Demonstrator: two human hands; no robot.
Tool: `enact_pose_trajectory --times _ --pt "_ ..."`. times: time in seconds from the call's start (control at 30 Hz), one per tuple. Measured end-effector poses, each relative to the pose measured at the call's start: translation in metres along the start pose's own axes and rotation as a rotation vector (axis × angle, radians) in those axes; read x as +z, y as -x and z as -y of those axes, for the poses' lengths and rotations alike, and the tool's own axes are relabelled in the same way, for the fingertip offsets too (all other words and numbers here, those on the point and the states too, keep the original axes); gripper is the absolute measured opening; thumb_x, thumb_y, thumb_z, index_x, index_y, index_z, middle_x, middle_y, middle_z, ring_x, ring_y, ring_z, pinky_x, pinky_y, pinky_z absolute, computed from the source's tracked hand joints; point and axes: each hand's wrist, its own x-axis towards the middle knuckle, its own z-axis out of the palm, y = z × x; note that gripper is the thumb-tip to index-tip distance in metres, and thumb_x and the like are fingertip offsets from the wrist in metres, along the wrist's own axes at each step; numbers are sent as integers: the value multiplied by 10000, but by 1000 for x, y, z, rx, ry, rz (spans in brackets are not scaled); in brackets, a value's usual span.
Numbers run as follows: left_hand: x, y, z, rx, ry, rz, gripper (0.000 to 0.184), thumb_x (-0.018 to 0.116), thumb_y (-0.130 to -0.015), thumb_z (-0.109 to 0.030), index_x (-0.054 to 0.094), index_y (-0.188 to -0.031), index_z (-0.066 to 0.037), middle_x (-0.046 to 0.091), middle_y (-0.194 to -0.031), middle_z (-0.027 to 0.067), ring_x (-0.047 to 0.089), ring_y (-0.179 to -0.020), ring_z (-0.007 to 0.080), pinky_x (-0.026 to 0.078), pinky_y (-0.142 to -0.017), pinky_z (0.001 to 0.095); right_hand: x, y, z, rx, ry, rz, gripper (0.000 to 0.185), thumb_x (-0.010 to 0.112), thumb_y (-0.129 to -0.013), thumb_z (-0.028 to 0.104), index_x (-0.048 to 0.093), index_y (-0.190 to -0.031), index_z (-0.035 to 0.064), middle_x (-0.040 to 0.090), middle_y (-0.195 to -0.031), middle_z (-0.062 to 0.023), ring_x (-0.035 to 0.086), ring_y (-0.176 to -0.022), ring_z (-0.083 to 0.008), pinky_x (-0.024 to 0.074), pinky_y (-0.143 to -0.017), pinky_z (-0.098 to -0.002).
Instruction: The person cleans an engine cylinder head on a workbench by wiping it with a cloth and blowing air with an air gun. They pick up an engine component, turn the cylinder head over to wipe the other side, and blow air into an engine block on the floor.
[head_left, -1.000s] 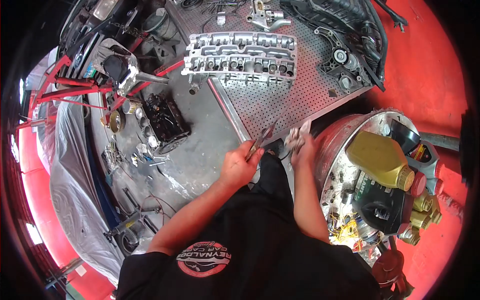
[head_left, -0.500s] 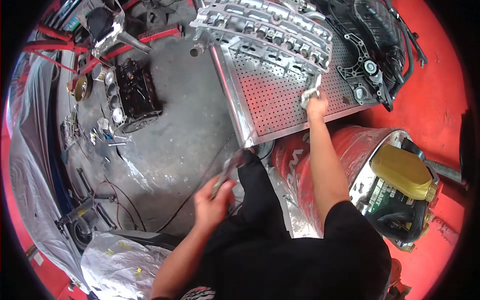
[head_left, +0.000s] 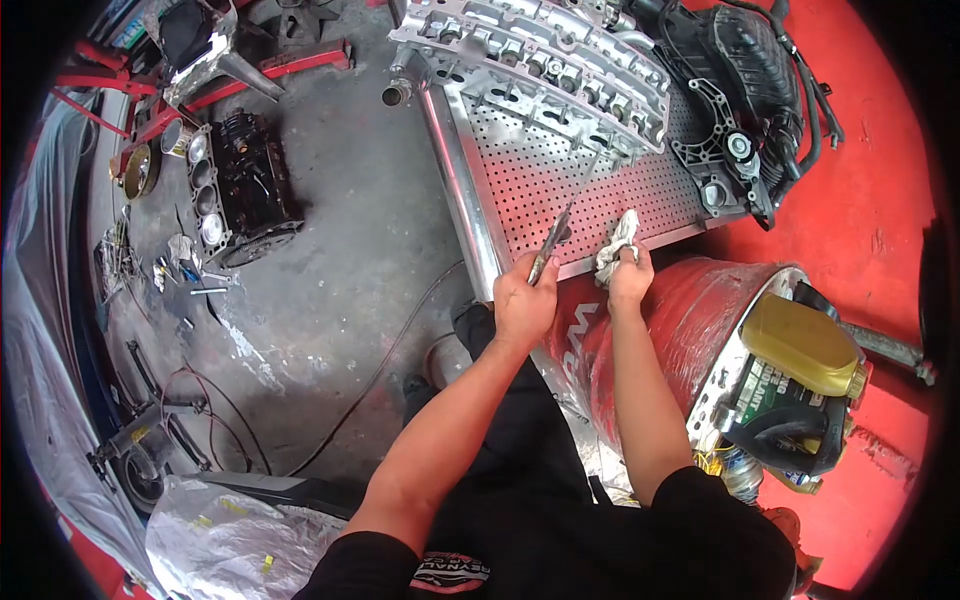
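My left hand (head_left: 526, 304) is closed around a slim long tool (head_left: 553, 240), dark along its middle with a thin tip pointing up over the tray; its exact kind is unclear. To its right, my right hand (head_left: 631, 274) grips a crumpled whitish rag (head_left: 622, 238) above the tray's front edge. Beyond both hands, a silver engine cylinder head (head_left: 545, 70) lies on a perforated metal tray table (head_left: 650, 200). The tool's tip points toward the head's near side; whether it touches cannot be seen.
A black manifold (head_left: 750, 75) and a metal bracket (head_left: 708, 125) lie at the tray's right. Below stands a red drum (head_left: 660, 330) with a gold oil bottle (head_left: 800, 343) on top. An engine block (head_left: 250, 185) sits on the floor at left. A hose (head_left: 365, 390) crosses the floor.
My left hand has risen up and right with the tool, from beside my leg to the tray's front edge. My right hand has drawn the rag back toward me.
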Motion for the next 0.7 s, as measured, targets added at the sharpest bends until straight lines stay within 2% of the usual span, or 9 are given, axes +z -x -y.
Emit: enact_pose_trajectory --times 0.17,0.23,0.27,0.37,0.43,0.47,0.53,0.57,0.7 --pt "-11 5 -15 47 -105 39 185 669 -905 -202 658 -937 -20 588 -622 181 597 -529 285 450 -535 399 1 4 19 34 9 54 337 593 -899 99 596 -1215 -18 635 -945 -53 582 -775 -125 483 -694 -278" --pt "-9 2 -21 95 -107 7 220 703 -894 -202 634 -841 0 488 -546 95 456 -512 114 396 -492 348 1 5 21 25 18 66 343 601 -899 109 595 -1218 -18 639 -952 -55 587 -781 -126 485 -702 -278" --pt "-7 -1 -22 100 -114 11 220 703 -894 -202 634 -841 0 488 -546 95 456 -512 114 396 -492 348 2 5 23 65 -6 85 355 619 -893 110 591 -1218 -29 644 -994 -77 597 -837 -144 491 -757 -291" --pt "-1 -9 -27 99 -154 46 226 695 -896 -205 627 -825 -2 523 -563 137 503 -491 194 412 -499 372 -1 -4 11 59 8 121 370 643 -885 114 586 -1217 -38 652 -1036 -103 609 -898 -165 498 -814 -307" --pt "1 -11 -43 175 -254 21 235 681 -892 -210 623 -810 3 568 -609 202 573 -530 344 441 -531 434 -4 -6 2 18 51 133 372 650 -883 117 585 -1216 -36 654 -1037 -106 611 -903 -168 501 -818 -310" --pt "2 -14 -52 181 -262 30 235 681 -892 -210 623 -810 3 568 -609 202 573 -530 344 441 -531 434 -3 -8 -2 20 29 133 372 652 -882 116 585 -1216 -35 655 -1041 -110 613 -906 -172 502 -819 -312" --pt "5 -22 -79 231 -422 62 262 671 -883 -228 615 -794 12 591 -663 250 603 -645 453 458 -586 498 -4 -10 -11 27 2 126 372 653 -881 115 585 -1215 -35 656 -1046 -114 614 -910 -176 503 -821 -313" --pt "4 -29 -95 200 -496 74 270 678 -865 -245 640 -829 20 617 -714 266 632 -741 463 481 -649 510 -5 -11 -17 35 -29 139 371 653 -881 115 585 -1213 -36 655 -1053 -115 614 -910 -179 503 -821 -313" --pt "4 -59 -144 229 -533 141 235 661 -857 -209 687 -789 14 670 -798 258 660 -809 437 526 -745 496 -1 -17 -26 63 -122 169 360 654 -878 103 587 -1204 -36 649 -1044 -109 616 -912 -180 505 -825 -317"
